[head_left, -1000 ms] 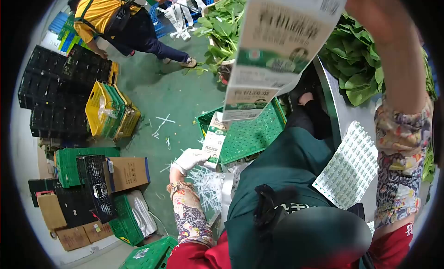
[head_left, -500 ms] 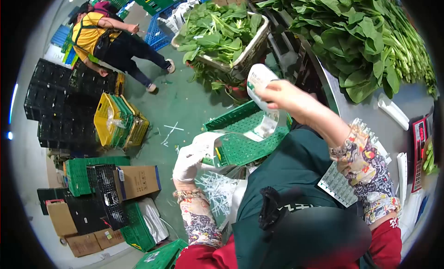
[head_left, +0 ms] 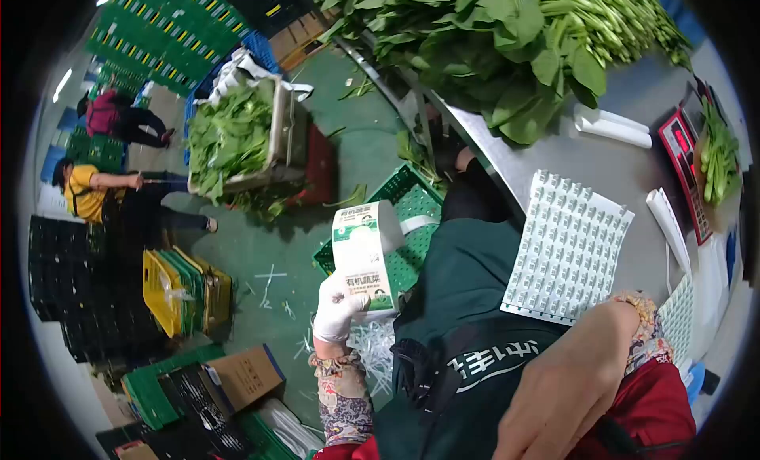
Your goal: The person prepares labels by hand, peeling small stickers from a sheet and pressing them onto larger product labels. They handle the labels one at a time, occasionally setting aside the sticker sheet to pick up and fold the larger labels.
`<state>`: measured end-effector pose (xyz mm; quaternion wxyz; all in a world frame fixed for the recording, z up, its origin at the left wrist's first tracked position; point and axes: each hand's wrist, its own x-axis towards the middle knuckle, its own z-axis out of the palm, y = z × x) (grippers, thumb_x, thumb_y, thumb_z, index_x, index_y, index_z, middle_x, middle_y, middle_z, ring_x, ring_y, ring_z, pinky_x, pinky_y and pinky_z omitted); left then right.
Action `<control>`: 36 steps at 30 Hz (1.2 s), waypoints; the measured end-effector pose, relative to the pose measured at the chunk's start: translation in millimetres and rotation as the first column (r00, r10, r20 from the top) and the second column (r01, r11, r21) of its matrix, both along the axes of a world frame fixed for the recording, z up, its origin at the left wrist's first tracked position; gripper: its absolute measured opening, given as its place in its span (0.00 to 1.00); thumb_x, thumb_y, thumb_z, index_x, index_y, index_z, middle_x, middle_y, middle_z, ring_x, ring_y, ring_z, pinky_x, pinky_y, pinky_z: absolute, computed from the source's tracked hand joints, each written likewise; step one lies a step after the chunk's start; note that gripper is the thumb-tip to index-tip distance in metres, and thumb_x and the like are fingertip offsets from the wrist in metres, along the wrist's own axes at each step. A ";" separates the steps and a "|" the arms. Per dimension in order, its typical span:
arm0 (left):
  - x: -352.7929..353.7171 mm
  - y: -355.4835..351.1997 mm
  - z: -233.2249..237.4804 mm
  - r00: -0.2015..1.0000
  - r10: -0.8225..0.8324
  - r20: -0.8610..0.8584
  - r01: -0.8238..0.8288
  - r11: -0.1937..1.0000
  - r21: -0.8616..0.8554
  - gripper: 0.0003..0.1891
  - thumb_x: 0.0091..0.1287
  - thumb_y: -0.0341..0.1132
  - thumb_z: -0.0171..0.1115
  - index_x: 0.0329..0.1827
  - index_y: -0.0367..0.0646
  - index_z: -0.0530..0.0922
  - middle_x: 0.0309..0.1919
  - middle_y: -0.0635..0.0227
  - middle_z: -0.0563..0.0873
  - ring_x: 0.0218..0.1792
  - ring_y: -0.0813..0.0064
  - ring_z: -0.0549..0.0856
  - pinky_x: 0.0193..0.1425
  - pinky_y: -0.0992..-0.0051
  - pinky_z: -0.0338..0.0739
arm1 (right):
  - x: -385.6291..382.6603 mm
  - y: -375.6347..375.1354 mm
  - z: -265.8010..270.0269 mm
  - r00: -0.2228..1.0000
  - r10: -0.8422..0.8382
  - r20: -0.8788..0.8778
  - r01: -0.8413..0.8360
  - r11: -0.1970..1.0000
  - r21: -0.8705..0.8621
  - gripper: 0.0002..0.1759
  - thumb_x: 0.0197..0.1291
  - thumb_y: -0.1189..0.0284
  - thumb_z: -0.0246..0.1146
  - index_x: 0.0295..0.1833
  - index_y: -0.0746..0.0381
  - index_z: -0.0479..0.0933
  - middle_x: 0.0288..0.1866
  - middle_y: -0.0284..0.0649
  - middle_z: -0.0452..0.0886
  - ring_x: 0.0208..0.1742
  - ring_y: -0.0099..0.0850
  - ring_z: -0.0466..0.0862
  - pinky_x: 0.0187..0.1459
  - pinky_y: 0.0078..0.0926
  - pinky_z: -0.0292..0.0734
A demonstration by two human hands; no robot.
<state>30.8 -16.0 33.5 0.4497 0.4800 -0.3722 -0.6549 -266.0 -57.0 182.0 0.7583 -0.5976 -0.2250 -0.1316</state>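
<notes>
Slippage of the label strip (head_left: 363, 254) could be caused by too light a hold at its near end, since its far part is left curling freely over the green crate (head_left: 409, 258); creases could be made by too hard a squeeze. If it were dropped, it could be lost in the crate or among the paper scraps (head_left: 374, 349) on the near side. The sticker sheet (head_left: 566, 254), laid at the left edge of the table (head_left: 649, 80), could be knocked off by a careless sweep of the right arm. By the gloved left hand (head_left: 339, 308) the strip is pinched, thumb across its printed face, with the forearm raised from the near side. The bare right hand (head_left: 566, 381) is held low, back upward, fingers pointed nearward; whether anything is grasped there cannot be told, its fingertips being cut off.
</notes>
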 end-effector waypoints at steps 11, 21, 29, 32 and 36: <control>-25.6 -19.5 -11.8 0.986 0.058 0.154 -0.078 0.988 0.130 0.18 0.61 0.30 0.57 0.52 0.29 0.75 0.45 0.59 0.83 0.44 0.71 0.83 0.49 0.72 0.78 | -121.8 -58.3 -68.9 -0.318 -0.948 -0.026 0.613 -0.185 -0.768 0.11 0.61 0.67 0.58 0.39 0.66 0.76 0.32 0.47 0.77 0.35 0.43 0.77 0.38 0.33 0.72; -33.7 -46.1 -32.9 0.937 0.056 0.344 -0.126 0.975 0.184 0.13 0.64 0.31 0.56 0.47 0.31 0.77 0.39 0.62 0.84 0.37 0.72 0.84 0.42 0.74 0.79 | -180.9 -60.1 -121.9 -0.209 -0.955 -0.209 0.302 0.140 -0.943 0.17 0.54 0.67 0.62 0.48 0.64 0.74 0.43 0.45 0.78 0.48 0.43 0.77 0.49 0.38 0.71; -104.5 -79.5 -12.1 -0.094 0.239 0.966 0.145 0.964 -0.224 0.24 0.60 0.44 0.62 0.58 0.44 0.71 0.51 0.59 0.78 0.42 0.56 0.83 0.43 0.63 0.78 | -167.8 -65.8 -120.0 -0.001 -0.948 -0.320 0.523 0.272 -0.807 0.13 0.56 0.69 0.61 0.42 0.67 0.77 0.35 0.50 0.80 0.37 0.45 0.80 0.40 0.36 0.73; -135.9 -98.4 -13.6 0.577 0.188 0.795 0.328 0.838 -0.436 0.29 0.58 0.33 0.66 0.64 0.40 0.68 0.54 0.58 0.79 0.39 0.68 0.85 0.43 0.73 0.78 | -158.0 -70.9 -116.5 0.090 -0.940 -0.330 0.525 0.327 -0.786 0.12 0.57 0.69 0.61 0.42 0.67 0.77 0.31 0.50 0.80 0.35 0.44 0.80 0.38 0.36 0.72; -184.9 -109.7 7.0 0.928 -0.275 0.251 0.319 0.935 -0.157 0.20 0.60 0.27 0.64 0.56 0.33 0.74 0.46 0.62 0.83 0.36 0.84 0.81 0.41 0.82 0.76 | -154.1 -77.8 -120.7 0.158 -0.915 -0.370 0.503 0.397 -0.768 0.15 0.59 0.66 0.61 0.44 0.68 0.77 0.35 0.49 0.81 0.38 0.44 0.80 0.41 0.35 0.73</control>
